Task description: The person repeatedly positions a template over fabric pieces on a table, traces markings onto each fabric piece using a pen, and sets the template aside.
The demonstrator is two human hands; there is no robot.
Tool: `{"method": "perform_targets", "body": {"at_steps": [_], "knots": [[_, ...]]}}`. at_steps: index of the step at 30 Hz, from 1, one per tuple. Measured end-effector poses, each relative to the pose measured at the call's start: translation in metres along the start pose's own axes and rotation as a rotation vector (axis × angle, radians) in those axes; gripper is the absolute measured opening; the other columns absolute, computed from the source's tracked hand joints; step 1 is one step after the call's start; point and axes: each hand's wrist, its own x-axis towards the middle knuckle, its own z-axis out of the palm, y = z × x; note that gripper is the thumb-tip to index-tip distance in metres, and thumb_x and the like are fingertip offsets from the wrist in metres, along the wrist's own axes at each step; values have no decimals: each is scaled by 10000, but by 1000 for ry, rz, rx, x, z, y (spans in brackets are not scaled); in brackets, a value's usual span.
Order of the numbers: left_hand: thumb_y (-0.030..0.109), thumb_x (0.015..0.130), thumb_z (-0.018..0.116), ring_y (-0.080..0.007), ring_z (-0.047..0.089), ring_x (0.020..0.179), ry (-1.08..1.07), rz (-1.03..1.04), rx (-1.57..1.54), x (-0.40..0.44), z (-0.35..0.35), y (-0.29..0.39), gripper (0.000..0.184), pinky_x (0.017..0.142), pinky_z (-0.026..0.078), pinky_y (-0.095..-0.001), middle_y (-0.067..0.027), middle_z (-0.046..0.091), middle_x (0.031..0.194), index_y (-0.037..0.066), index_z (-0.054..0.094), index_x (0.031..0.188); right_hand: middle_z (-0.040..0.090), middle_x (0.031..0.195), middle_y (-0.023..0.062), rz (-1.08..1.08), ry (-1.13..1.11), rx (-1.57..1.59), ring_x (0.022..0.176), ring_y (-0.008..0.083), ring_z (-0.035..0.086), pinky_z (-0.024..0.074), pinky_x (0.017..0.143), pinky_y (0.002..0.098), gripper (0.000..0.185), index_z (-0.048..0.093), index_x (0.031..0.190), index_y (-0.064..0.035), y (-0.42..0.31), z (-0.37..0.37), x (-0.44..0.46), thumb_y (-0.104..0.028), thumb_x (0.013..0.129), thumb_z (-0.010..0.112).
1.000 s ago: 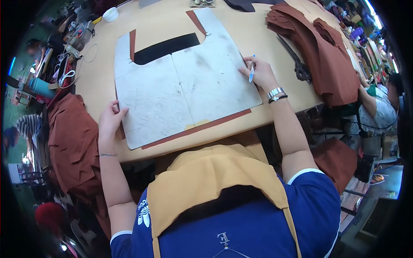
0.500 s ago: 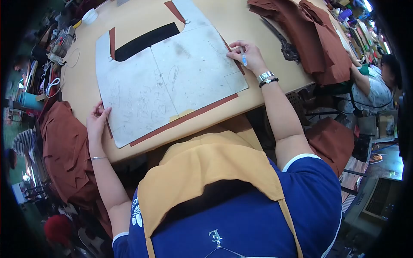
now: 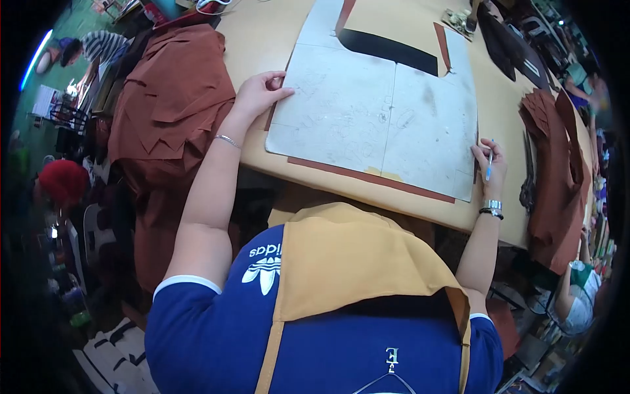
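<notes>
A large whitish pattern template (image 3: 367, 118) with a wide notch at its far side lies flat on brown leather-like material (image 3: 380, 180), which shows along the near edge. In the notch shows a black piece (image 3: 394, 51). At the template's left edge is my left hand (image 3: 259, 97), its thumb and fingers closed on the edge. My right hand (image 3: 492, 164) rests at the right edge, fingertips touching it, with a slim pen (image 3: 489, 165) held between the fingers.
Brown sheets (image 3: 174, 92) hang over the table's left side, and more brown pieces (image 3: 554, 177) lie at the right. Dark scissors (image 3: 527, 177) lie beside these. Small items (image 3: 459, 23) sit at the far side. Another person (image 3: 579, 295) is at the right.
My view has turned, so the template and both hands appear farther right and rotated. Both hands stay at the template's edges, and the pen is still in my right hand.
</notes>
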Motion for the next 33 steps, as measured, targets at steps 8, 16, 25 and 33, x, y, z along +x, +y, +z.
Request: {"method": "perform_targets", "body": {"at_steps": [8,16,25,33], "knots": [[235,774,802,-65,517,720,14,-33,62,-11,0,23,535,697,464,-224,46,532,763,14,629,1229,677,794,28,-30,-26,25,707,72,602,481,641,211,352,624,1106,7,3,-2,2,-81,800,774],[258,802,755,-160,570,745,115,147,349,0,14,47,508,699,486,-299,-50,582,842,34,619,1238,656,794,20,-53,79,-35,700,68,580,478,633,205,316,631,1120,-9,-11,3,-2,-233,905,692],[301,818,723,-276,573,1129,-126,541,563,65,123,130,441,956,459,-381,-113,597,1222,105,649,1206,656,824,3,-122,57,314,670,46,548,454,594,185,304,679,1102,-13,-67,66,30,-265,938,637],[358,761,770,-273,535,1185,-344,446,749,87,127,151,525,1005,411,-401,-102,584,1253,112,651,1209,682,818,26,-85,-82,466,707,77,605,489,646,221,214,686,1028,-20,-94,133,56,-152,860,681]]}}
